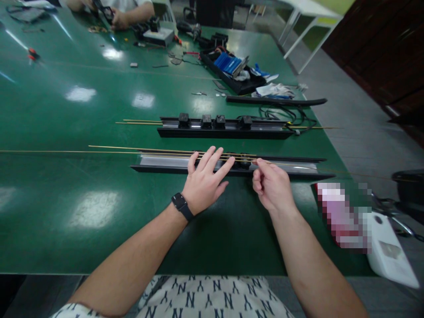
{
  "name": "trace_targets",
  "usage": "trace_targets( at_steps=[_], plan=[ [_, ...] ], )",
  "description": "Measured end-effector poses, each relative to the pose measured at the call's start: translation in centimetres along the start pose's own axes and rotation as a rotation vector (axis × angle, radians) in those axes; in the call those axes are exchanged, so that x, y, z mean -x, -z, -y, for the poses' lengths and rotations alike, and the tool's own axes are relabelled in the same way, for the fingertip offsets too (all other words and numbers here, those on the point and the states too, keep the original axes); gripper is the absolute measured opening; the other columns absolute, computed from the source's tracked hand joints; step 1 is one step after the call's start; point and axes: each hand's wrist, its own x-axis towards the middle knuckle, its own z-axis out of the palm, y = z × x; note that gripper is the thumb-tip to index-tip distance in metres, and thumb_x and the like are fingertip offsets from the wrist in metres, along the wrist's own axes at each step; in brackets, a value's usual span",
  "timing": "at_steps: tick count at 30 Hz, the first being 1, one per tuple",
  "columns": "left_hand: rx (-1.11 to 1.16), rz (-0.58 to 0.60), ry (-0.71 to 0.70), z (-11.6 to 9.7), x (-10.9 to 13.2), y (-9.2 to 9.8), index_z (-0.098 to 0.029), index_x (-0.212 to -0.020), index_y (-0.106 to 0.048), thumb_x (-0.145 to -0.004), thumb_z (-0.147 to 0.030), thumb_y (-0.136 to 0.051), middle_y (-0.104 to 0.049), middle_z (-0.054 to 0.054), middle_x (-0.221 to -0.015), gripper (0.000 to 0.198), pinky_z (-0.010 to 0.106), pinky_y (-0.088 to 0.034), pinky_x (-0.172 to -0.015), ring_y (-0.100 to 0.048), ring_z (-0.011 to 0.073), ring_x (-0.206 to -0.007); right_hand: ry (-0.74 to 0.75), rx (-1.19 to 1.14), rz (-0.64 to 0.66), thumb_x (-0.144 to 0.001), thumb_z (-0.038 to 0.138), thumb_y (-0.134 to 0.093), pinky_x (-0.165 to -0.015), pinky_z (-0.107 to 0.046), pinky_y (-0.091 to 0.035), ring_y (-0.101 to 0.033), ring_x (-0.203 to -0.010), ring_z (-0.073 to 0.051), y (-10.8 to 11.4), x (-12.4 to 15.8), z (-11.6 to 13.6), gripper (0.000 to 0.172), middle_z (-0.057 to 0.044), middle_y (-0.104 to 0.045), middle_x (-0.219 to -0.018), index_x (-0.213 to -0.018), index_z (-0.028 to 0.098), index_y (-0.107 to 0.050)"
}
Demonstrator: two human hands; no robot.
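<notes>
Close in front of me lies a black channel rail (175, 169) with a pale inner strip. Several thin brass rods (112, 148) run lengthwise along it and stick out past its left end. My left hand (208, 179), with a black watch on the wrist, rests its spread fingers across the rods and the rail. To its right, my right hand (270, 179) pinches the end of a thin brass rod between thumb and forefinger. Between both hands, dark blocks (245, 161) sit in the channel, partly hidden by the rods and fingers.
A second black rail (225, 132) with several black blocks and brass rods lies behind. Farther back are a black strip (276, 101), gloves (274, 90) and a black tray (245, 86) of blue parts. Another person's hand (119, 20) works across the green table (99, 247).
</notes>
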Motion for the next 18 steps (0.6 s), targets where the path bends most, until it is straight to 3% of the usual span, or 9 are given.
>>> trace_targets(
  at_steps=[11, 18],
  plan=[
    [-0.007, 0.009, -0.004, -0.03, -0.06, 0.02, -0.031, -0.158, -0.048, -0.095, -0.042, -0.069, -0.043, 0.014, -0.168, 0.067, 0.059, -0.014, -0.127, -0.035, 0.034, -0.158, -0.04, -0.017, -0.015, -0.065, 0.039, -0.096, -0.026, -0.015, -0.024, -0.04, -0.032, -0.005, -0.1, -0.06, -0.08, 0.044, 0.006, -0.059, -0.051, -0.091, 0.015, -0.071],
    [-0.008, 0.01, -0.002, -0.04, -0.07, 0.09, -0.031, -0.157, -0.049, -0.095, -0.041, -0.068, -0.043, 0.014, -0.168, 0.066, 0.058, -0.014, -0.127, -0.035, 0.0333, -0.159, -0.042, -0.025, -0.004, -0.067, 0.037, -0.094, -0.026, -0.015, -0.024, -0.039, -0.032, -0.006, -0.2, 0.07, 0.16, 0.04, 0.006, -0.056, -0.05, -0.091, 0.015, -0.07]
  ],
)
